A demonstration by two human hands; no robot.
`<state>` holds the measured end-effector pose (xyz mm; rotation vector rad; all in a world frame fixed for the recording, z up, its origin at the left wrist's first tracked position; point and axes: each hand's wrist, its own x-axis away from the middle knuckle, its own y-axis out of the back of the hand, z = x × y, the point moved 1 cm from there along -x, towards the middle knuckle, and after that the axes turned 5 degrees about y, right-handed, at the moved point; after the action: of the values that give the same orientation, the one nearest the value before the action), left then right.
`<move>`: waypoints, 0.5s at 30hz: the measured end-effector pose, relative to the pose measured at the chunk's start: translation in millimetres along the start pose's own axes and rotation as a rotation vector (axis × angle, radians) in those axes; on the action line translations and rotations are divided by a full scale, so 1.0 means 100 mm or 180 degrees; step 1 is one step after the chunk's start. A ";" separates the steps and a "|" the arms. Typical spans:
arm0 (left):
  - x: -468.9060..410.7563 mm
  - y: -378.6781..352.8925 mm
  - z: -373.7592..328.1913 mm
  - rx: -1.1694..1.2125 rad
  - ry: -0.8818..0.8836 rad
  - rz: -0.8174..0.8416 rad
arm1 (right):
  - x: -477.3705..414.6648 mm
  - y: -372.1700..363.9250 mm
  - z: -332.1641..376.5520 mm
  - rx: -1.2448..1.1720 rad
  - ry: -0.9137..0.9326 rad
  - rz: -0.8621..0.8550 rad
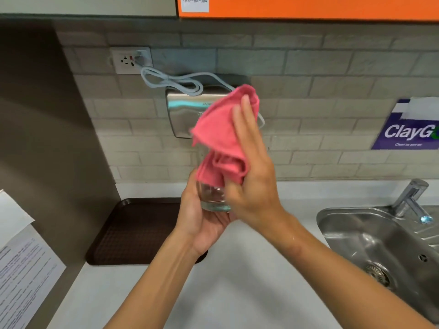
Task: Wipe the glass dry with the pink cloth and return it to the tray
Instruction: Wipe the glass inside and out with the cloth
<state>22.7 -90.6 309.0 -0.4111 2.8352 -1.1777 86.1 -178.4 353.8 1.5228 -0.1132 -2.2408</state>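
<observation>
A clear drinking glass [213, 198] is held upright above the white counter, its base cupped in my left hand [198, 219]. My right hand [254, 176] presses the pink cloth [222, 138] against the glass from the right. Part of the cloth is stuffed into the glass mouth and the rest stands up above the rim. The upper glass wall is mostly hidden by cloth and fingers. The dark brown tray [133, 231] lies on the counter to the lower left of the glass, partly behind my left forearm.
A steel sink [370, 243] with a tap [411, 198] is at the right. A steel hand dryer [183, 110] with a white cable hangs on the tiled wall behind the glass. Printed paper [21, 269] is stuck on the left wall.
</observation>
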 end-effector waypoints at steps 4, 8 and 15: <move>-0.01 -0.02 -0.01 0.0073 0.0221 0.0077 | -0.33 0.10 0.02 -0.1031 -0.1171 -0.0455; -0.04 0.02 -0.07 0.0112 0.0110 0.0145 | -0.25 0.10 -0.05 -0.1416 -0.1787 -0.0262; -0.11 0.08 -0.11 0.0204 -0.0191 -0.0646 | 0.31 -0.12 -0.08 -0.0724 -0.1642 0.0357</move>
<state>29.6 -74.6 310.2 -0.7319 2.7485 -1.2615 80.1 -178.7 320.2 0.7817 -0.0879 -2.4058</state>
